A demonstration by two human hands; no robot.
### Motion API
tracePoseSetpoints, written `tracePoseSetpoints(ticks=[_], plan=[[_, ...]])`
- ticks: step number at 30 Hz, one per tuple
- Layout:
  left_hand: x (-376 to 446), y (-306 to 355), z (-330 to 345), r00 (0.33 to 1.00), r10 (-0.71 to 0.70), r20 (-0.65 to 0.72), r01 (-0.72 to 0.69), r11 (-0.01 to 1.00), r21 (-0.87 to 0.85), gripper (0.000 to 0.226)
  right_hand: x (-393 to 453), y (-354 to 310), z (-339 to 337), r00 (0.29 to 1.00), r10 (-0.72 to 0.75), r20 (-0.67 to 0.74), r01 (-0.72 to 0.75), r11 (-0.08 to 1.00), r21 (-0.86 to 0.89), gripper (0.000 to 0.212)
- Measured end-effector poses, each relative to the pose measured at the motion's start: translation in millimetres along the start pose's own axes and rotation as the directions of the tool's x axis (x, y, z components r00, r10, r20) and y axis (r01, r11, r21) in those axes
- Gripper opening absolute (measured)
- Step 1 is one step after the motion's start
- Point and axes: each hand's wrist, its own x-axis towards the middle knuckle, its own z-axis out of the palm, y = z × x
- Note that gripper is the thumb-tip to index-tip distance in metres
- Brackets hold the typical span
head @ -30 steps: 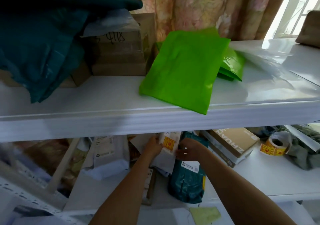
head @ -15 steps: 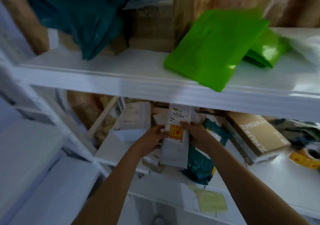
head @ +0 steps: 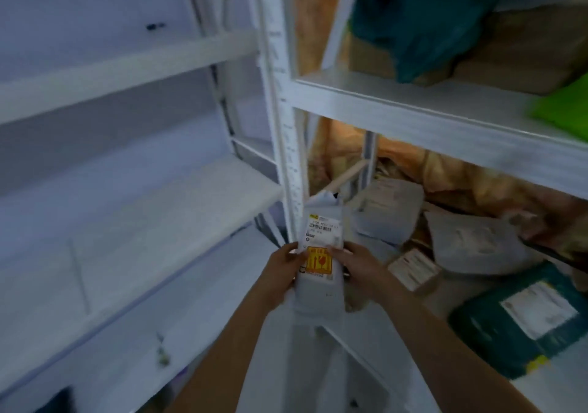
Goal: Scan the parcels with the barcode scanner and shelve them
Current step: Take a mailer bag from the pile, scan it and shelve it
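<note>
Both hands hold one slim white plastic mailer parcel [head: 319,263] upright in front of the white metal shelving upright [head: 288,145], at the corner where two racks meet; the left hand [head: 283,264] pinches its left edge and the right hand [head: 356,261] pinches its right edge, each grip pressed onto the parcel beside the orange fragile sticker [head: 318,261], with the white barcode label [head: 323,229] facing up above it. No barcode scanner can be seen, so whether this parcel has been scanned I cannot tell. The main risk, as I judge it, is that the soft mailer sags or slips out of two light edge pinches while it is carried across to the bare white shelf board on the left [head: 136,209], or that it catches on the upright between the racks; a further risk is shelving it unscanned, or label down, since the view is blurred with movement. Counting what shows: one parcel in hand; on the lower right shelf at least two grey-white mailer bags [head: 386,212], one small brown carton with a white label [head: 413,269] and one dark teal bag with a label [head: 525,320], the heap being too blurred for a firm total; on the upper right shelf one dark teal bag [head: 423,21] over brown cartons and one bright green bag [head: 566,107] at the frame edge
</note>
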Motion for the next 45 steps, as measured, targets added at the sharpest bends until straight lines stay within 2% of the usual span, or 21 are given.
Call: tracePoseSetpoints(ticks=[7,15,19,25,32,37,45], plan=[[-90,-5,-154,0.969,0.069,-0.235,-0.092,0.992,-0.089,0.029,-1,24,170,0.965,0.017,0.263,0.024,0.988,-0.152,0.038],[-217,-36,-319,0.865,0.073,-0.497,-0.184,0.966,-0.179,0.028,-42,80,373,0.849,0.101,0.519,0.041,0.966,-0.256,0.035],[-267,-50,-381,0.804,0.05,-0.593,-0.215,0.953,-0.211,0.029,-62,112,454,0.808,0.164,0.566,0.003,0.959,-0.282,0.032],[-313,-73,-458,0.701,-0.006,-0.714,-0.256,0.931,-0.259,0.029,-67,150,547,0.688,0.298,0.662,0.003,0.911,-0.413,0.04],[-314,-91,-543,0.638,-0.075,-0.766,-0.266,0.912,-0.311,0.029,-36,184,637,0.654,0.337,0.677,0.013,0.89,-0.456,0.033],[-300,-87,-618,0.588,-0.134,-0.798,-0.208,0.928,-0.309,0.023,6,200,710,0.63,0.366,0.685,-0.005,0.884,-0.467,0.032],[-289,-81,-740,0.568,-0.194,-0.8,-0.027,0.967,-0.254,0.023,59,217,822,0.575,0.432,0.695,-0.004,0.851,-0.526,0.039]])
